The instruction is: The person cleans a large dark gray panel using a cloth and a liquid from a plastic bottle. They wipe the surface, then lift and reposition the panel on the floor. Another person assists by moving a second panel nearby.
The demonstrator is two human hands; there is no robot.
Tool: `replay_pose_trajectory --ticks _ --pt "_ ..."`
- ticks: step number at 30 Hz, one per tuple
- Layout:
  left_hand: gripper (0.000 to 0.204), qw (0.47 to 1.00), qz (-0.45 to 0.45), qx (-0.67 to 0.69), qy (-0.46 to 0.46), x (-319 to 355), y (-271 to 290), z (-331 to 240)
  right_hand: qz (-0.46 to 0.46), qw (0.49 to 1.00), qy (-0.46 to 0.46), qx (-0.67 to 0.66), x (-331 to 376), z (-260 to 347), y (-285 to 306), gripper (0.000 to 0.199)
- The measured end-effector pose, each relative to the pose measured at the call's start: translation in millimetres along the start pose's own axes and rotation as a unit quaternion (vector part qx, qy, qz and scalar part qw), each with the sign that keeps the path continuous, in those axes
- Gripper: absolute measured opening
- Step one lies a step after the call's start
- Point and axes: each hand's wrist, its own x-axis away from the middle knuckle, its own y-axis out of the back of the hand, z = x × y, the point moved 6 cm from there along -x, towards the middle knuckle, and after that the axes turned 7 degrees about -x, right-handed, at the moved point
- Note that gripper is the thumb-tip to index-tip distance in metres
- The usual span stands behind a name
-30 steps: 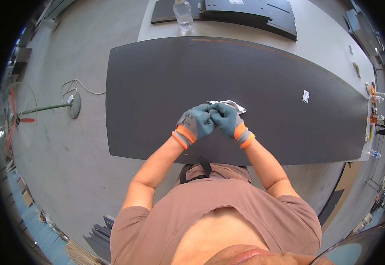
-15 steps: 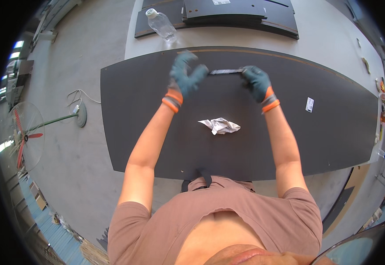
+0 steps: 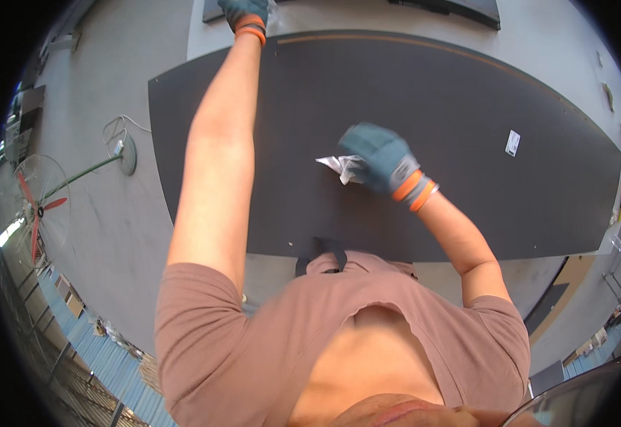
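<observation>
A large dark grey panel point(image 3: 296, 107) lies flat in front of me. On its middle sits a crumpled piece of white paper point(image 3: 330, 164). My right hand point(image 3: 380, 155), in a teal glove with an orange cuff, is over the paper's right side, fingers curled onto it and slightly blurred. Stretched far forward, my left hand point(image 3: 245, 10), gloved alike, is beyond the panel's far left edge. A clear plastic bottle point(image 3: 273, 14) shows in part right beside it. The left fingers are cut off by the top of the view, so their grip is hidden.
More dark panels point(image 3: 460, 8) lie past the far edge. A white label point(image 3: 512, 143) is stuck on the large panel's right part. To the left stands a fan point(image 3: 40, 211) with red blades, a green pole and a round base point(image 3: 128, 155) with a cable.
My left hand has reached forward to the bottle. My right hand has come back and down onto the paper; the narrow dark strip it held is out of sight. The view has shifted nearer.
</observation>
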Motion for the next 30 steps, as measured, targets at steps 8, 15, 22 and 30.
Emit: replay_pose_trajectory --ticks 8,15,22,30 --pt "0.011 0.792 0.083 0.598 0.091 -1 36 14 0.035 0.998 0.004 0.045 57 -9 -76 0.047" --pt "0.052 0.829 0.337 0.431 0.116 138 221 -56 -0.211 0.784 -0.356 -0.463 34 -48 -51 0.032" --pt "0.089 0.772 0.608 0.085 0.164 277 311 -70 -0.236 0.695 -0.343 -0.587 7 9 -10 0.034" --pt "0.065 0.735 0.65 0.093 0.168 289 341 -84 -0.121 0.818 -0.198 -0.526 -2 64 -16 0.033"
